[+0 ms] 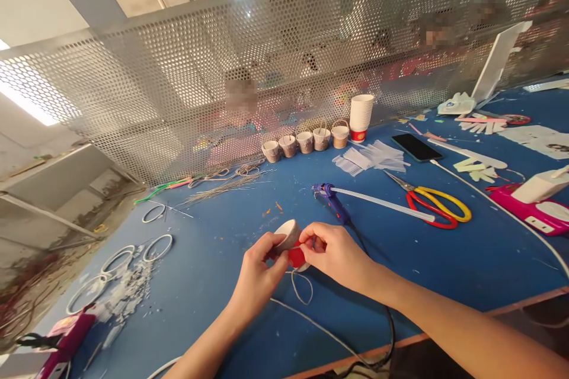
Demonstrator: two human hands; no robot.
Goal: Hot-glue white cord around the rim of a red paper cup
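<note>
A small paper cup with a red base (pixel 296 257) lies tilted between my hands above the blue table. Cord is wound on the cup's pale upper part. My left hand (pixel 262 263) is closed around the cup from the left. My right hand (pixel 331 249) pinches at the cup's right side, its fingertips near the red part; what lies between them is too small to make out. Below the cup hangs a loop of thin pale cord (pixel 303 296), its length running down toward the table's front edge. Just beyond my hands rests a purple glue gun (pixel 334 204) with a long white glue stick.
Red-and-yellow scissors (pixel 438 207), a phone (pixel 416 148) and white strips (pixel 373 157) lie to the right. Several small cord-wrapped baskets (pixel 304 142) and stacked paper cups (pixel 361 115) stand by the perforated metal screen (pixel 178 89). White rings (pixel 118 259) and scraps lie left.
</note>
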